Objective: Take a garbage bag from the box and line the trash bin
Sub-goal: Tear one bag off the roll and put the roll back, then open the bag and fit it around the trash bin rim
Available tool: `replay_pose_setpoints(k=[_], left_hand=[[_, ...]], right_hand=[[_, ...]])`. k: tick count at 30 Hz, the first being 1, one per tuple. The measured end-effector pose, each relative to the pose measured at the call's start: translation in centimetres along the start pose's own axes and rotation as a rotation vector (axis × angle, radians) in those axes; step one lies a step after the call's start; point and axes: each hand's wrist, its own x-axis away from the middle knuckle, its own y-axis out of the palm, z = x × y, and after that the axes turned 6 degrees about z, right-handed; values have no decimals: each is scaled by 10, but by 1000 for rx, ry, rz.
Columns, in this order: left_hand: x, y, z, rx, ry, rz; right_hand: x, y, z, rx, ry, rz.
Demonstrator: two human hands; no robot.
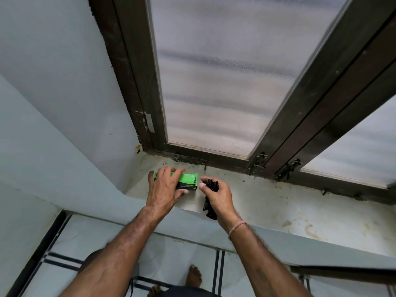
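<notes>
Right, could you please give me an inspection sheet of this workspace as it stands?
Surface: window sill, pale, stained and speckled with dirt.
Job's things: green box lies on the sill; black garbage bag, bunched, is just right of the box; trash bin not in view.
Clutter: nothing seen.
Hands: left hand grips the box from above; right hand holds the bag.
Cables: nothing seen.
Surroundings: dark window frame with mesh screen and latches behind the sill; tiled floor and a bare foot below.
</notes>
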Motion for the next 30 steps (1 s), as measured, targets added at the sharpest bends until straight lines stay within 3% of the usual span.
replay_pose_setpoints(k=[3, 6, 10, 12, 17, 23, 30], left_hand=[[11, -5, 5, -12, -8, 133], [37, -21, 22, 256, -41, 218], [77, -44, 44, 973, -343, -186], [95, -50, 41, 1208, -559, -238], [135, -59, 5, 1299, -799, -208], [193, -74, -79, 1250, -948, 50], [296, -90, -227, 1391, -1005, 14]], right_hand=[[14, -2, -6, -16, -17, 49], [38, 4, -10, -96, -42, 67], [77, 28, -12, -208, 75, -43], [93, 46, -10, -213, 177, -94], [134, 95, 5, -204, 273, -150], [193, 166, 36, -166, 227, -194], [297, 280, 88, -174, 117, -1]])
